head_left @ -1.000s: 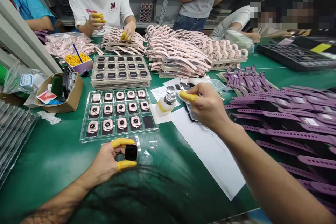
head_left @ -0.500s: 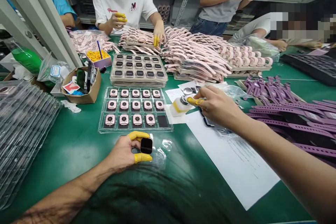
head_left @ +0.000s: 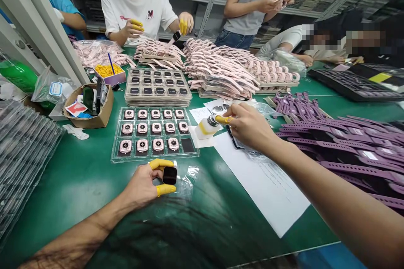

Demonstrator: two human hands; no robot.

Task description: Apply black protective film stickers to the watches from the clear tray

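My left hand [head_left: 143, 185], with yellow finger cots on thumb and forefinger, grips a smartwatch case [head_left: 169, 175] by its edges, its black screen facing up. Clear plastic film [head_left: 187, 178] lies just right of it. At the neck of a small white dispenser bottle [head_left: 206, 128] with a metal top, my right hand [head_left: 244, 124] has its fingers drawn together; one wears a yellow cot. Whatever the fingers may pinch is hidden. Between and beyond my hands, a clear tray [head_left: 114, 153] holds pink watch cases in rows, backs up; its near right pocket [head_left: 188, 145] has no watch.
Stacked trays of dark screens [head_left: 158, 100] and pink straps [head_left: 221, 67] stand behind. Purple straps [head_left: 347, 141] spread to the right, by a printed sheet [head_left: 268, 193]. A cardboard box [head_left: 90, 122] and stacked clear trays [head_left: 25, 155] stand left. A co-worker [head_left: 135, 12] sits opposite.
The whole view has shifted slightly. My hands keep the same places relative to the watch and bottle. The co-worker opposite has raised a hand that now holds a watch with a pink strap.
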